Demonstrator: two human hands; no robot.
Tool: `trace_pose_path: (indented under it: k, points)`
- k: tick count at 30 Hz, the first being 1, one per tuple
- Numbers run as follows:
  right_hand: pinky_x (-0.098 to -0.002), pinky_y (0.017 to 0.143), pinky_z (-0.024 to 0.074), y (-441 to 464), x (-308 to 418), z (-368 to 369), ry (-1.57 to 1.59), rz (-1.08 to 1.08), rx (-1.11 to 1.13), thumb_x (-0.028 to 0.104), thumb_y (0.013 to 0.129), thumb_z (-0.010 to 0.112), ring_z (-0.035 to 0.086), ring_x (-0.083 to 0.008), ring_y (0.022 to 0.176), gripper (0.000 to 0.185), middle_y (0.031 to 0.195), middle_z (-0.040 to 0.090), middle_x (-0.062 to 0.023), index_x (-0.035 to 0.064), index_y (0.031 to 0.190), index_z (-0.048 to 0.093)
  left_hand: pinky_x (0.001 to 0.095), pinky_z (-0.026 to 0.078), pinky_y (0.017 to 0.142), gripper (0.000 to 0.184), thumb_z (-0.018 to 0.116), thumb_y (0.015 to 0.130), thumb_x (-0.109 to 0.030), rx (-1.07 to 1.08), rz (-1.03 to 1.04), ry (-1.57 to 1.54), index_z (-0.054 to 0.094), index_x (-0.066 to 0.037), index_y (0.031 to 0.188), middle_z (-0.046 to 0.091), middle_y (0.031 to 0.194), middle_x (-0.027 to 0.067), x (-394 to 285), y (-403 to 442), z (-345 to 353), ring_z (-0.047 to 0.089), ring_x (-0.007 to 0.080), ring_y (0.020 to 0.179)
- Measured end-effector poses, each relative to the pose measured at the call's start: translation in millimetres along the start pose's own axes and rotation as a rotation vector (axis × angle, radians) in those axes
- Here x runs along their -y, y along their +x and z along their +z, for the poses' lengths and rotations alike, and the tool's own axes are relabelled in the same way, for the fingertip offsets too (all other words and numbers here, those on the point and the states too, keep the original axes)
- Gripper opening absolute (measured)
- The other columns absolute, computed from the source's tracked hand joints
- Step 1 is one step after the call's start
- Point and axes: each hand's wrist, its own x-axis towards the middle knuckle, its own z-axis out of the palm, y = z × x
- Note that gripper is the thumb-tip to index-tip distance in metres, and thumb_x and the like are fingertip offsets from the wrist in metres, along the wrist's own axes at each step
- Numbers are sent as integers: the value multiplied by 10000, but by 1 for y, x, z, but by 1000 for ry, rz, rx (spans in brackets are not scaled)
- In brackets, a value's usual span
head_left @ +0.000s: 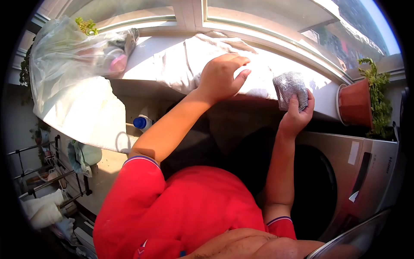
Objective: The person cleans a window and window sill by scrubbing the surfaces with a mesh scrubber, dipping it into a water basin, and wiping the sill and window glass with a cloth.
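Observation:
A silvery, mesh-like cloth (288,86) is pinched in my right hand (298,111), its thumb lying over the front of the folded cloth. My left hand (222,75) hovers over or rests on a white cloth (181,60) spread along the sunlit sill; whether it touches the cloth I cannot tell. Its fingers are apart from the thumb, and nothing shows between them. The silvery cloth is to the right of my left hand, near the front edge of the sill.
A potted plant (355,103) stands at the sill's right end, above a washing machine (345,151). Clear plastic bags (64,60) lie at the left. Below the sill is a blue-capped bottle (140,123). A black metal rack (71,172) stands at lower left.

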Motion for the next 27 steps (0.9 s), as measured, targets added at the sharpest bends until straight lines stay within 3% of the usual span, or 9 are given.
trace_pose_path:
  k: [3,5,9,13,14,18,21,25,27]
  points:
    - [-335,865,538,24,1,26,-299,-291,97,8,871,695,668,-221,938,288,1051,685,-116,-17,1154,649,414,501,1040,311,734,881,-204,110,-8,282,726,-28,1137,695,1258,140,41,-15,-20,619,327,1224]
    - [-346,828,539,34,14,65,-520,-471,195,-6,822,708,671,-255,898,290,996,685,-119,21,1110,682,415,498,1046,313,739,873,-203,98,-28,288,726,-28,1133,686,1275,124,44,-24,-25,610,314,1238]
    - [-412,701,536,50,3,152,-555,-770,245,-18,717,709,660,-304,798,323,902,655,-78,119,1009,731,416,501,1041,311,745,863,-203,122,-52,308,728,-34,1124,683,1272,111,37,-24,-33,610,307,1238]
    - [-425,698,557,56,-28,218,-750,-726,318,106,769,718,683,-298,825,234,929,677,-42,184,983,767,416,537,946,331,746,790,-154,75,-127,284,733,-49,1103,696,1216,92,39,-27,-29,646,310,1089]
    - [-428,727,563,52,-32,228,-812,-674,392,124,781,715,688,-304,854,250,955,684,-50,186,1016,773,426,541,857,289,735,762,-139,0,-88,266,728,-52,1038,700,1109,87,41,-28,-26,643,310,971]
    - [-427,835,561,40,-36,244,-906,-486,638,158,810,688,691,-331,960,392,1053,709,-84,203,1191,768,452,506,781,169,721,781,-168,77,-118,325,682,-65,910,647,936,102,38,-28,-31,613,322,870]
    - [-432,851,556,40,-30,238,-866,-410,736,158,813,669,691,-350,976,450,1050,731,-120,207,1253,747,428,519,891,198,707,802,-188,149,-188,365,723,-49,942,699,1100,111,32,-24,-31,648,300,1011]
    - [-436,831,551,56,-7,239,-897,-178,905,164,802,636,703,-356,914,516,1037,744,-183,206,1309,717,425,514,935,199,691,809,-173,-37,-75,340,723,-36,949,701,1131,134,35,-26,-23,649,304,1090]
    - [-436,810,560,59,-10,237,-961,-294,885,170,798,653,705,-359,923,520,1027,747,-167,235,1311,715,422,509,958,196,686,809,-165,-2,-113,326,723,-32,947,703,1136,146,33,-26,-26,649,307,1122]
